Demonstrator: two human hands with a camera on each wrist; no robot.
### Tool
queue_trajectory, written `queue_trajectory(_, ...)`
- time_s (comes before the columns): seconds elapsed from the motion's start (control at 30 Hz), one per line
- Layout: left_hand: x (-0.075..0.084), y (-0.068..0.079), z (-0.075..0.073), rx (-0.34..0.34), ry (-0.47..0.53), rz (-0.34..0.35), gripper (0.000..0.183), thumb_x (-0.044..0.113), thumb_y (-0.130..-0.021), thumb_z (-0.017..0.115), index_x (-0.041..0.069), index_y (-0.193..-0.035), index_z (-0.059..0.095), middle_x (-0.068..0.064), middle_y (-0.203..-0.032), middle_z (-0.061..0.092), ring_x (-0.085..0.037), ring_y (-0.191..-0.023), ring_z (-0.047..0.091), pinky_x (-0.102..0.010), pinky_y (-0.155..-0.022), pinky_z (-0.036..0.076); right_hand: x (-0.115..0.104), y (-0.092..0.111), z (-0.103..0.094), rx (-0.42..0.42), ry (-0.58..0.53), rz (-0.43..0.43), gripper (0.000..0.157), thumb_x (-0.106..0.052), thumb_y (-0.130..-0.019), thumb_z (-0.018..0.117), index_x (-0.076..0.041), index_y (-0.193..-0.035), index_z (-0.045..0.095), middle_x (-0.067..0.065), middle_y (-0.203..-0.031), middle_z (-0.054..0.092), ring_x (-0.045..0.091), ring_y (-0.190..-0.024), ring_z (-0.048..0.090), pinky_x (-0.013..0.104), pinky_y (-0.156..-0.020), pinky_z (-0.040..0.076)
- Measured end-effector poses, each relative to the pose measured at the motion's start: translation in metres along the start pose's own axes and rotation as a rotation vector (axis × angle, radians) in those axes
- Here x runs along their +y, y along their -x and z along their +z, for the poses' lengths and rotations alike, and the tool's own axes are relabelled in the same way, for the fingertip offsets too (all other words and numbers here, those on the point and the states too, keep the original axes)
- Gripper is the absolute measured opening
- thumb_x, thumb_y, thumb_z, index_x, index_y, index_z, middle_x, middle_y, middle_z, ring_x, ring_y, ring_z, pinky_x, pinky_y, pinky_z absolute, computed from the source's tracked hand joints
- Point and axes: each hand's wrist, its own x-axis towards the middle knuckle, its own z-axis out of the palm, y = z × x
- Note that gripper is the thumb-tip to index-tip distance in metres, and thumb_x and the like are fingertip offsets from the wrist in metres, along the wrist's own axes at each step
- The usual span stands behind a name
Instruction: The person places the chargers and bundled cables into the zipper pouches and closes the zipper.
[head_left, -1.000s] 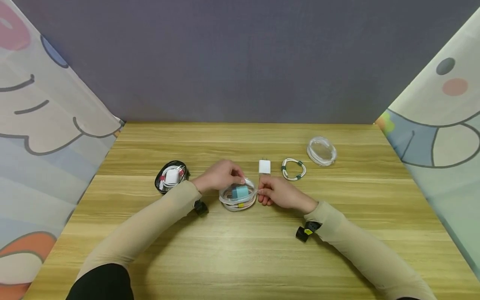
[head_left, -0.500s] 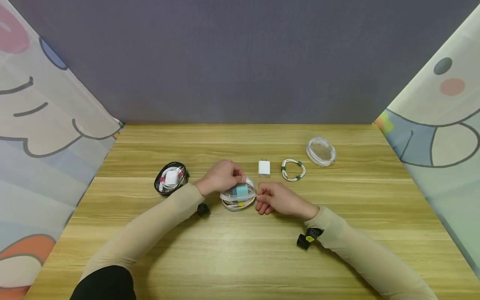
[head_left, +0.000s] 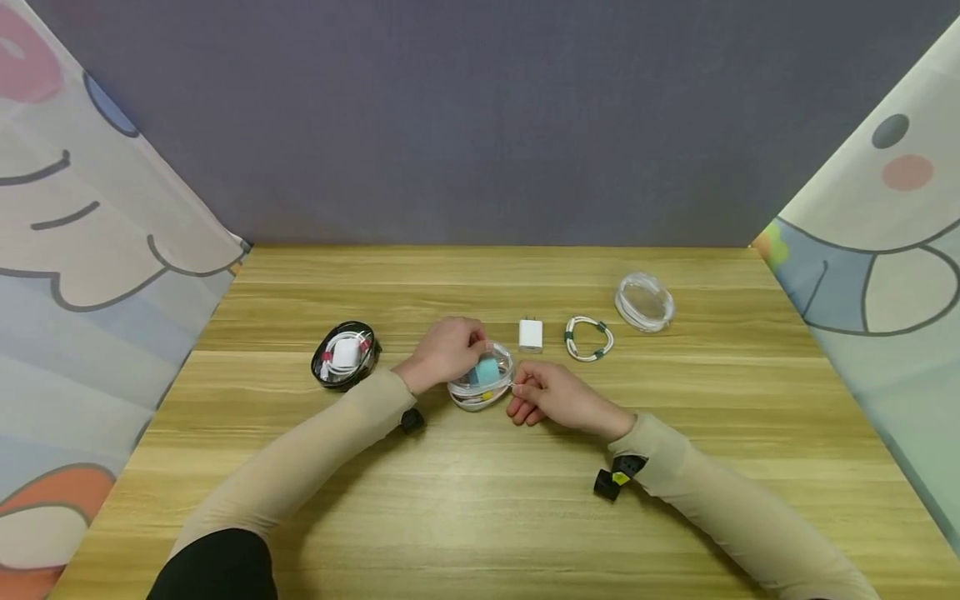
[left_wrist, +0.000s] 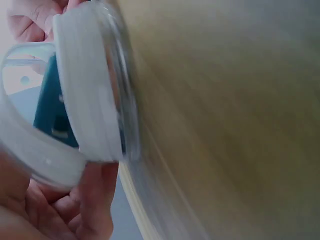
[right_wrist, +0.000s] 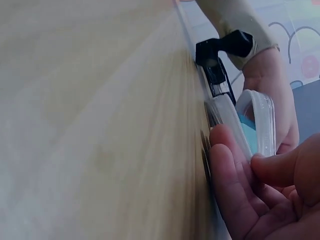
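Observation:
A clear round zip case with white zipper edging lies at mid-table, tilted a little. Its lid gapes, as the left wrist view shows. Inside sit a light-blue charger and a coiled pale cable with a yellow tie. My left hand holds the case's upper left rim between thumb and fingers. At the right edge, my right hand pinches the zipper between thumb and index finger; the pull itself is too small or covered to make out. The right hand's other fingers curl loosely near the tabletop.
A black-rimmed clear case with a white charger and cable lies to the left. Behind the right hand stand a white charger, a white cable coil with green ties, and another clear round case. A grey partition rises behind the table.
The case has shifted slightly right and away from me, and its near side has tilted up, with my left hand following. My right hand has drawn back slightly from the white charger, still pinching the zipper.

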Motion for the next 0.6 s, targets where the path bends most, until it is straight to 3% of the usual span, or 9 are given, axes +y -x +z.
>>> queue_trajectory(0.33,-0.006,0.007,-0.010,-0.063,0.010,0.019,0.016,0.025,-0.097,0.064,0.012,-0.096,0.072,0.003,-0.084,0.066,-0.014,-0.076,0.059,-0.031,-0.069,0.049,-0.002,-0.003,-0.011,0.068,0.075,-0.004,0.013,-0.006,-0.105,0.048,0.002,-0.096,0.054,0.012,-0.081,0.069,0.021,-0.068,0.068,0.034,-0.060,0.058)
queue_trajectory(0.6,-0.008,0.015,-0.023,-0.216,-0.036,0.070,0.018,0.028,-0.095,0.066,0.019,-0.080,0.068,0.004,-0.070,0.060,-0.013,-0.062,0.051,-0.030,-0.059,0.043,0.002,-0.010,-0.022,0.116,0.179,-0.039,0.011,-0.004,-0.102,0.054,-0.001,-0.093,0.058,0.007,-0.074,0.068,0.019,-0.061,0.065,0.032,-0.052,0.055)
